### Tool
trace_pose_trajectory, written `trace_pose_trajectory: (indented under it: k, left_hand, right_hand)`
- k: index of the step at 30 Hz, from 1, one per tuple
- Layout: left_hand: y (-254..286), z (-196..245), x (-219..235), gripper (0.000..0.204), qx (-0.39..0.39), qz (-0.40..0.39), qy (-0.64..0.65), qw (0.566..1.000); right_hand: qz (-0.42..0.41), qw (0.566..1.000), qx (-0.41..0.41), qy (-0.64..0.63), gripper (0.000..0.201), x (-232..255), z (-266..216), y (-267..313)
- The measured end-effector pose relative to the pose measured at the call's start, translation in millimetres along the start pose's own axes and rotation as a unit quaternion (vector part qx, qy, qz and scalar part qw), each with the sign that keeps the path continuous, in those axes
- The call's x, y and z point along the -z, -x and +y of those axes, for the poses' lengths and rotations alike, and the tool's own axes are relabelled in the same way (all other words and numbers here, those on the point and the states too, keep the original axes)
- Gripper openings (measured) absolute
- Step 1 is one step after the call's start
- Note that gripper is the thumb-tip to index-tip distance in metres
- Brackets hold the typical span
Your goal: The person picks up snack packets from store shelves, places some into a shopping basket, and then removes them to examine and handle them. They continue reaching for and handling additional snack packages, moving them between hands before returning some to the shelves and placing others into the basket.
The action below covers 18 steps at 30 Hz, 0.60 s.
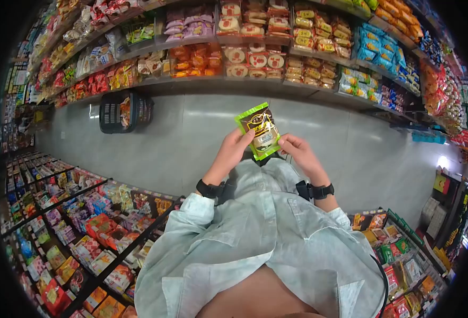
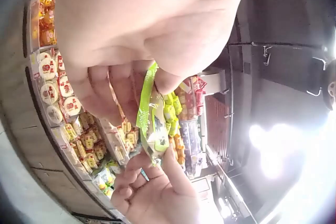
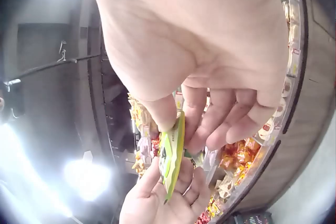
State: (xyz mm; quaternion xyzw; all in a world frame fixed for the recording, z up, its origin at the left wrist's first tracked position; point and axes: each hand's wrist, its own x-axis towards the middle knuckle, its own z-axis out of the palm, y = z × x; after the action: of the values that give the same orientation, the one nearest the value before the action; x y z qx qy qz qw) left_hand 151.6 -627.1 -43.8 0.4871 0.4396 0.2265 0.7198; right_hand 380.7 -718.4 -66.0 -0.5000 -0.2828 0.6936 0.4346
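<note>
A small sealed snack packet (image 1: 261, 127), bright green at its ends with a dark brown panel and a see-through lower part, is held up in front of the body. My left hand (image 1: 233, 149) pinches its left edge, thumb across the front. On the opposite side, my right hand (image 1: 300, 151) pinches the lower right corner between thumb and fingers. Seen nearly edge-on in the left wrist view, the packet (image 2: 150, 111) runs between both hands. The right wrist view also shows the packet (image 3: 172, 153) gripped from both sides.
Shelves of wrapped snacks (image 1: 244, 55) curve along the far side of a grey floor (image 1: 191, 143). A dark shopping basket (image 1: 116, 114) with some packets stands on the floor at left. Lower racks of packaged sweets (image 1: 104, 228) flank the body at left, with more packets (image 1: 398, 254) at right.
</note>
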Motion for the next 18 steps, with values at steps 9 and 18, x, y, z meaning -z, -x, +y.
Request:
trace_pose_trajectory:
  k: [9, 18]
  left_hand:
    - [-13, -41, 10, 0.031, -0.033, 0.115, -0.022, 0.993]
    - [24, 8, 60, 0.027, -0.207, 0.158, -0.329, 0.908]
  right_hand:
    - [-0.022, 0.968, -0.029, 0.250, 0.029, 16, -4, -21]
    - [-0.080, 0.934, 0.134, 0.321, 0.021, -63, -52, -87]
